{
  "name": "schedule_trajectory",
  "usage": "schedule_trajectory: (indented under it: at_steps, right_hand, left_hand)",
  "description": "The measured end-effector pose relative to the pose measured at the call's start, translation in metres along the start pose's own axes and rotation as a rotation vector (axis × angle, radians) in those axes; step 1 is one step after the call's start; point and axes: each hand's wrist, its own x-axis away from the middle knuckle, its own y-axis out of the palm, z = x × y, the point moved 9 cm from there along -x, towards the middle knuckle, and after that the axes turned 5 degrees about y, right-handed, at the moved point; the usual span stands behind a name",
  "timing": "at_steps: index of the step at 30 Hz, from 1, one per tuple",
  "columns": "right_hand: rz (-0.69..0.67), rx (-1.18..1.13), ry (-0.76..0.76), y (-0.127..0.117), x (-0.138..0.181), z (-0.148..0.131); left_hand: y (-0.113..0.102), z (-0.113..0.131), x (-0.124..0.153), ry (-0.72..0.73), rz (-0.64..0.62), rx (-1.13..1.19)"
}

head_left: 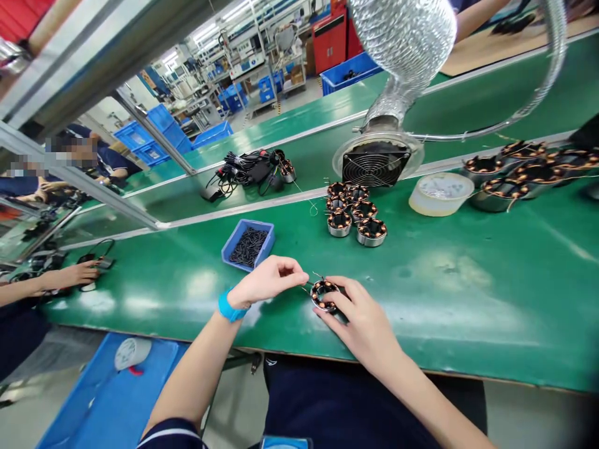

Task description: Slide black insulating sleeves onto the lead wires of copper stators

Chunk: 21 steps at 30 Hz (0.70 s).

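My right hand point(362, 315) is closed around a motor stator point(316, 299), a metal ring with copper windings and black inner parts, close above the green bench. Thin wire leads stick out of the stator's far left side. There my left hand point(274, 277), with a blue band at the wrist, pinches a thin dark piece by a lead; its exact kind is too small to tell. Beyond my left hand is a small blue bin point(226, 254) full of short black tubes point(249, 246). Several more stators point(372, 231) stand grouped behind my right hand.
A black fan point(375, 167) under a foil duct point(405, 37) stands at the back. Right of it are a round white tub point(440, 193) and several larger stators point(498, 193). Bundled black cables point(248, 171) lie behind a metal rail. Another person's hand point(77, 275) works at far left.
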Motion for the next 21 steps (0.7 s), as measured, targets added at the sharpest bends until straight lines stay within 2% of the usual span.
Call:
schedule_trajectory:
  at_steps: [4,8,11,17,21]
  right_hand:
    - [0.005,0.008,-0.001,-0.002,-0.002,-0.001]
    - [0.001,-0.001,-0.01,-0.003,-0.002,-0.002]
    - [0.002,-0.003,-0.014,-0.003,-0.002,-0.002]
    - [-0.011,0.011,0.012,-0.002,-0.005,0.0]
    - [-0.013,0.005,-0.008,-0.002,-0.004,-0.002]
  left_hand:
    - [0.004,0.001,-0.006,0.048,-0.03,0.035]
    - [0.021,0.0,-0.018,0.08,-0.14,0.184]
    - [0.028,-0.002,-0.022,0.071,-0.156,0.228]
    - [0.009,-0.014,-0.01,0.032,-0.052,0.137]
    - [0.008,-0.029,0.007,-0.026,-0.107,0.148]
